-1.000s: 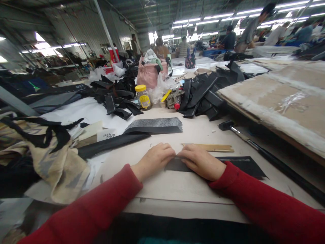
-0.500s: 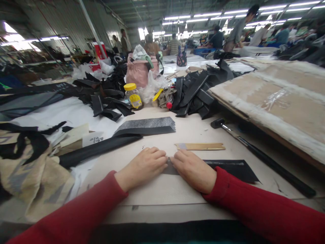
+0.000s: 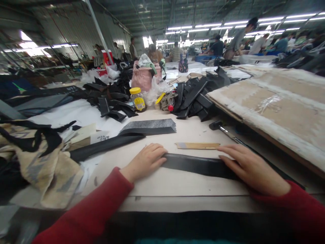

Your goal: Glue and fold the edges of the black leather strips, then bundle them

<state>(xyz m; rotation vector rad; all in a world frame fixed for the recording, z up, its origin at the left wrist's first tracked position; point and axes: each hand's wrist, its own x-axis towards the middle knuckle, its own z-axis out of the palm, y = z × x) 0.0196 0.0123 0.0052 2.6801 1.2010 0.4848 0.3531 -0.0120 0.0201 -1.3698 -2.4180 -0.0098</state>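
A long black strip of material lies flat on the pale worktable in front of me. My left hand presses on its left end with fingers curled down over the edge. My right hand lies flat on its right end, fingers stretched out toward the left. Both arms wear red sleeves. Just beyond the strip lies a thin tan wooden stick.
A stack of grey pieces and a long black piece lie farther back. A hammer rests at right beside a raised worn board. Black cut pieces, a yellow-lidded jar, a pink bag and patterned cloth crowd the table. Other people work in the background.
My hands were together at the middle of the strip. My right hand has slid to the right along it, and the strip now shows flat between the two hands.
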